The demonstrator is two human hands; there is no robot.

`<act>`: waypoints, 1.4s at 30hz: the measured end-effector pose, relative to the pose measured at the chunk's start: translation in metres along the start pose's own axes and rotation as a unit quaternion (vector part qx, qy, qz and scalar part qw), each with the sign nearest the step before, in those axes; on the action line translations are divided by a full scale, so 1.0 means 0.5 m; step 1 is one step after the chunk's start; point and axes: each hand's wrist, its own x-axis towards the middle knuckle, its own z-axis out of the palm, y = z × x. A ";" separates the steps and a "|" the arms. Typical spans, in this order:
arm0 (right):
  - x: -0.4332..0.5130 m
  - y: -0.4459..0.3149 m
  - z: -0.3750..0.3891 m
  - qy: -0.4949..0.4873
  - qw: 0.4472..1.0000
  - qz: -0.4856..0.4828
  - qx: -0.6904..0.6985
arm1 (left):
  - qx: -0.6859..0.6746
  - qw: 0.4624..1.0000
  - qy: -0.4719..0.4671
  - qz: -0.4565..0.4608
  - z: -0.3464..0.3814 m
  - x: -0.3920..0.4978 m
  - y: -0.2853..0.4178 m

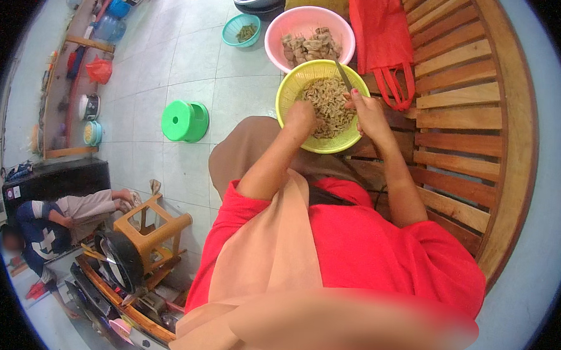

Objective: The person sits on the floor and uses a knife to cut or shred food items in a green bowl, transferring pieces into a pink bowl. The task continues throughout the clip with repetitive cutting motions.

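A yellow plastic colander (pixel 286 98) rests at my lap beside the wooden bench, holding many small pale-brown food strips (pixel 330 102). My left hand (pixel 301 118) reaches over its near left side, with curled fingers down among the strips. What those fingers hold is hidden. On the right side of the colander, my right hand (pixel 370 115) grips a knife (pixel 344 76), its blade pointing up and away over the rim. Just beyond stands a pink basin (pixel 272 38) with skewered brownish food pieces (pixel 309 47) in it.
A red cloth bag (pixel 380 34) lies on the slatted wooden bench (pixel 459 107). Left of the basin is a teal basket (pixel 228 34) with green pieces. A green stool (pixel 184 121) and a tan stool (pixel 151 225) stand on the tiles. Another person (pixel 53 221) sits at lower left.
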 end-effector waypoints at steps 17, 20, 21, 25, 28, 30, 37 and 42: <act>0.011 0.028 -0.010 -0.089 0.992 0.059 0.068 | -0.321 0.940 -0.056 0.103 -0.049 -0.030 -0.033; 0.015 0.011 -0.002 -0.103 0.993 0.022 0.046 | -0.484 0.866 -0.098 0.074 -0.091 -0.061 -0.025; 0.013 0.004 0.003 -0.116 0.991 -0.029 0.055 | -0.525 0.840 -0.106 0.083 -0.102 -0.068 -0.020; -0.002 -0.019 0.014 -0.140 0.984 -0.103 0.025 | -0.613 0.776 -0.105 0.106 -0.123 -0.079 0.000; 0.000 -0.022 0.019 -0.126 0.980 -0.151 -0.019 | -0.605 0.784 -0.109 0.081 -0.127 -0.077 0.005; 0.005 -0.019 0.018 -0.091 0.981 -0.157 -0.060 | -0.612 0.776 -0.136 0.067 -0.127 -0.074 0.004; 0.004 -0.016 0.004 -0.011 0.984 -0.144 -0.101 | -0.656 0.738 -0.159 -0.004 -0.110 -0.073 0.007; 0.004 -0.032 -0.009 0.028 0.971 -0.165 -0.170 | -0.728 0.667 -0.138 -0.079 -0.090 -0.056 -0.004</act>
